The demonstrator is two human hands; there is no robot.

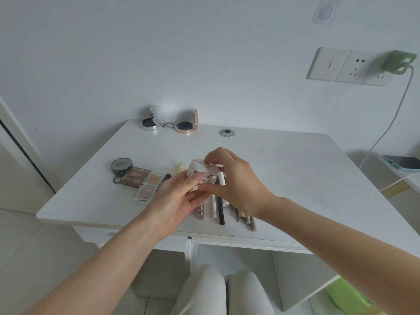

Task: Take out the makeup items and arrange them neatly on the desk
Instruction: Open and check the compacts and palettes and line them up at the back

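Both hands on a little clear jar (203, 171), held up over the middle of the white desk (295, 178).

The left hand (175, 201) cups it from underneath, fingers curled round it, while the right hand (236, 185) pinches its top and side. Under the hands there's a row of pens and pencils (218, 208); at 9 o'clock from the jar sit the eyeshadow palettes (143, 178) and a dark round compact (122, 165), and up at 11 o'clock two open compacts (169, 125) by the wall.
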